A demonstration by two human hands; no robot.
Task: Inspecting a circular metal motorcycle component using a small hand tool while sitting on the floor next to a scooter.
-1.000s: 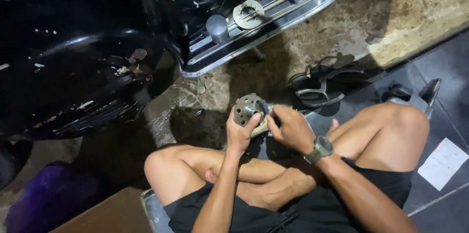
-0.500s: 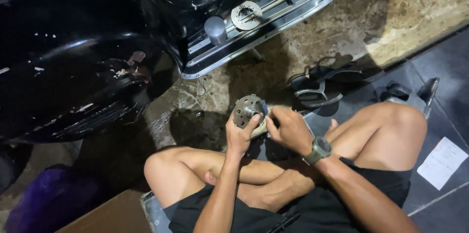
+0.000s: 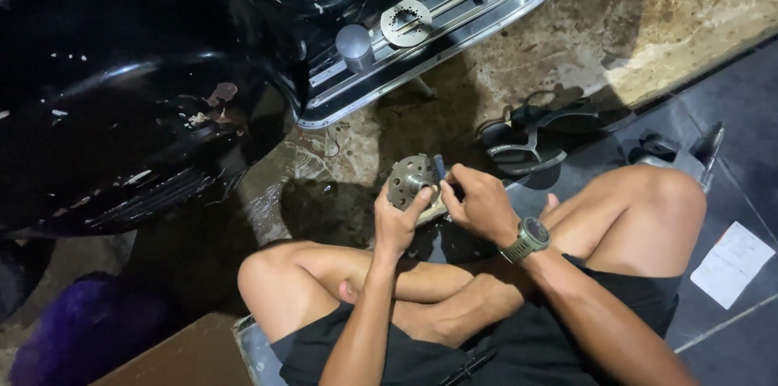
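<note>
Head view: left hand (image 3: 397, 222) clamps a round, perforated grey metal disc (image 3: 411, 178); right hand (image 3: 480, 204), touching its edge, pinches a small blue tool (image 3: 439, 166).

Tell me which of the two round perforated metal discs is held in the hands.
The grey round metal disc with holes, gripped by the left hand above the lap. The other toothed disc lies on the vehicle's chrome footboard, untouched.

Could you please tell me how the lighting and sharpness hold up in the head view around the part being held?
Head view: light falls from the upper right, brightening the stone floor; the person's shadow darkens the floor around the round metal part, yet it stays readable and fairly sharp between left hand and right hand; the black scooter body shows soft glare; lower left corner is murky.
</note>
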